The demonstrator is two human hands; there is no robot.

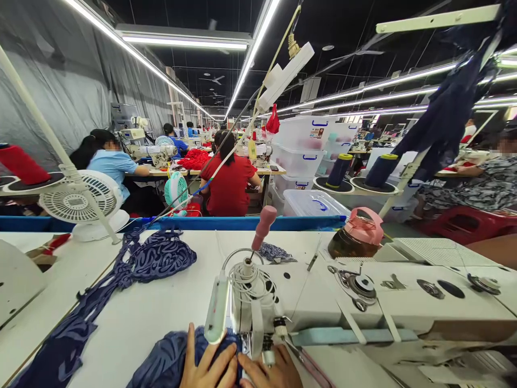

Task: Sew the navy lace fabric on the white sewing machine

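Observation:
My left hand [208, 364] lies flat, fingers together, on a piece of navy patterned fabric [165, 361] at the front edge of the white table [161, 302]. My right hand [269, 372] presses the same fabric just beside it, under the head of the white sewing machine [363, 302]. The needle area is hidden behind the machine head. A long strip of the same navy fabric [121, 280] trails from a heap at the left across the table.
A white desk fan [83, 202] stands at the back left. A pink-lidded jug [357, 234] sits behind the machine. Thread cones [339, 170] and clear plastic bins [301, 153] stand beyond. Several people sew at rows of tables ahead.

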